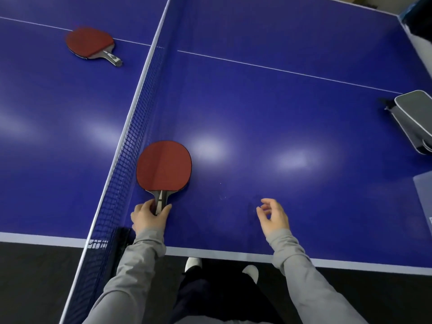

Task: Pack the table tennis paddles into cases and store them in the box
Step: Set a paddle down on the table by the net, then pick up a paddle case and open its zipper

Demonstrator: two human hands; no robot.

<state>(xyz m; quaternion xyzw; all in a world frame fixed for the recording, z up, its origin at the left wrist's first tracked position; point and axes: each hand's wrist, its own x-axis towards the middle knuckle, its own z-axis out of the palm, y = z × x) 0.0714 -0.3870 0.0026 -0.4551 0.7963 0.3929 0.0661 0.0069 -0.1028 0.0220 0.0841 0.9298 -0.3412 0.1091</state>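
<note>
A red-faced paddle (163,166) lies flat on the blue table just right of the net, and my left hand (148,217) is closed around its handle. My right hand (272,215) hovers over the table to the right with loosely curled fingers and nothing in it. A second red paddle (90,42) lies on the far left half beyond the net, its handle pointing right and toward me. A grey paddle case (412,118) lies at the right edge of the view.
The dark net (131,136) with its white top band crosses the blue table (268,101) from near edge to far side. A pale translucent container corner (424,195) shows at the right. A dark bag (418,22) sits top right. Below the table edge I see black floor.
</note>
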